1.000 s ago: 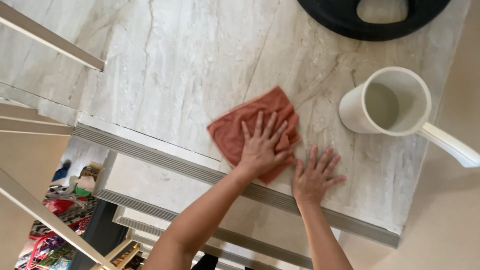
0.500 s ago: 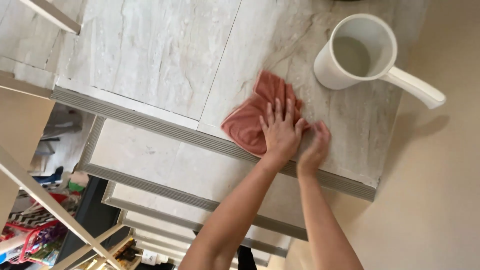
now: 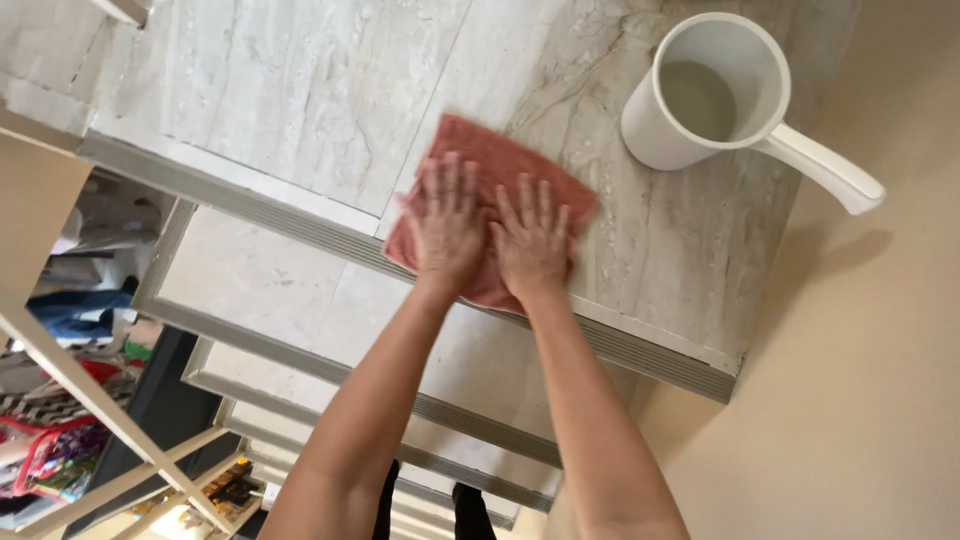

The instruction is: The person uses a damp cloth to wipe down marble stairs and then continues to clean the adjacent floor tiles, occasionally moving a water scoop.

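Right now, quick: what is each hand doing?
Left hand: open, palm flat on the reddish cloth.
Right hand: open, palm flat on the same cloth, beside the left.

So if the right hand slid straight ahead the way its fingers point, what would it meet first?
Past the terracotta cloth, the right hand would cross bare marble landing and probably pass just left of the white plastic jug; depth is unclear.

Bare forearms, no sleeves, no rings.
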